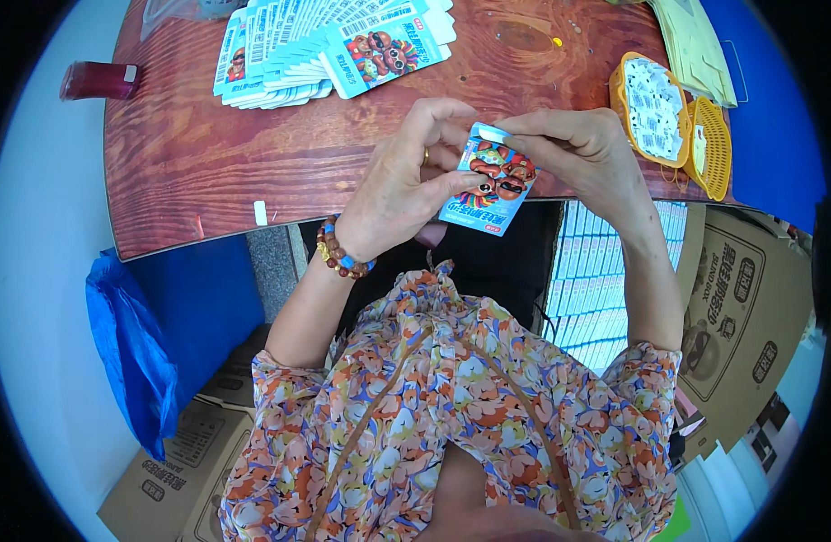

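Both my hands hold a small light-blue printed carton (489,185) over the table's near edge. My left hand (415,172) grips its left side, thumb across the printed front. At the carton's top end, the fingers of my right hand (573,149) pinch the white flap. Whether anything is inside the carton cannot be seen. Beyond my left hand lies a fanned pile of flat blue cartons (284,54), with one carton (384,56) on top facing up.
Yellow baskets stand at the table's right; one basket (625,99) holds small white packets (655,104). Behind them lie pale yellow sheets (695,54). A dark red object (101,81) sits at the left edge. Below right, an open box holds rows of blue cartons (596,271), beside a brown cardboard box (750,316).
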`<state>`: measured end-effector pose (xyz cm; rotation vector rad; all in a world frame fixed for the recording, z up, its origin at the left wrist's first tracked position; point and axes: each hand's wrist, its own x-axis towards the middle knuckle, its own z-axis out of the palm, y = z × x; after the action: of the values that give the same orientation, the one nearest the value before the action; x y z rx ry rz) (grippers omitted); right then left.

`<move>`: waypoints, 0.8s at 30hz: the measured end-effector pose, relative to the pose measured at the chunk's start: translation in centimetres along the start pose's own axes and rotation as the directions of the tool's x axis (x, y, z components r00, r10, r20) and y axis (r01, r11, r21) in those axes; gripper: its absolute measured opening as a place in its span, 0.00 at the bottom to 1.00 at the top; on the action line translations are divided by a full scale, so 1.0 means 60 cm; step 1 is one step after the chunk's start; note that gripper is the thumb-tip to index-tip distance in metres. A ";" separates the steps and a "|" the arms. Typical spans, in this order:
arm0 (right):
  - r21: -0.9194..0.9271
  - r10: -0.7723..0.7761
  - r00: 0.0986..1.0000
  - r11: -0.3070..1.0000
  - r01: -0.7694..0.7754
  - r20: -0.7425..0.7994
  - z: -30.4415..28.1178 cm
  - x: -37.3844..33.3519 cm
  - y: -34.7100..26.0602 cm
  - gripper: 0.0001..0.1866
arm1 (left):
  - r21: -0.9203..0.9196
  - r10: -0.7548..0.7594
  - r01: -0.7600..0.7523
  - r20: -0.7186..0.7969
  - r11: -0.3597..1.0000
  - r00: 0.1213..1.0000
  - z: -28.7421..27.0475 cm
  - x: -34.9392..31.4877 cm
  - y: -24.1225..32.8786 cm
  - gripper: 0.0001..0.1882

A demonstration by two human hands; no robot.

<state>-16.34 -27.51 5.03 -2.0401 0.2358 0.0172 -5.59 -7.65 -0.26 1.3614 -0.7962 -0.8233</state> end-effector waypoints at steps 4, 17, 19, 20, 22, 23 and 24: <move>-0.107 -0.049 0.999 0.993 0.047 -0.012 0.001 -0.004 -0.001 0.11 | 0.010 -0.009 0.009 -0.005 1.000 1.000 0.004 0.000 0.000 0.29; -0.381 -0.301 0.954 0.883 0.273 -0.014 0.007 -0.007 -0.005 0.08 | 0.085 -0.006 0.014 -0.101 0.996 0.995 0.023 -0.002 -0.010 0.28; -0.452 -0.301 0.952 0.843 0.293 0.054 0.003 -0.007 -0.007 0.11 | 0.066 -0.012 0.019 -0.108 0.998 0.994 0.022 -0.002 -0.012 0.27; -0.451 -0.300 0.952 0.843 0.292 0.055 0.004 -0.008 -0.006 0.11 | 0.046 -0.019 0.024 -0.113 0.999 0.993 0.023 -0.002 -0.013 0.27; -0.470 -0.309 0.951 0.835 0.288 0.033 0.010 -0.013 -0.005 0.13 | 0.054 -0.007 0.014 -0.128 0.998 0.992 0.024 -0.001 -0.011 0.27; -0.470 -0.305 0.952 0.836 0.283 0.031 0.015 -0.019 -0.003 0.13 | 0.058 0.003 0.005 -0.137 0.998 0.991 0.028 -0.002 -0.011 0.27; -0.548 -0.359 0.933 0.780 0.301 0.001 0.023 -0.024 -0.001 0.14 | 0.057 0.002 0.006 -0.133 0.998 0.991 0.027 -0.002 -0.012 0.27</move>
<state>-17.62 -26.02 4.61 -2.6318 -0.0860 -0.2736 -7.08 -8.37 -0.88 1.4521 -0.7188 -0.7079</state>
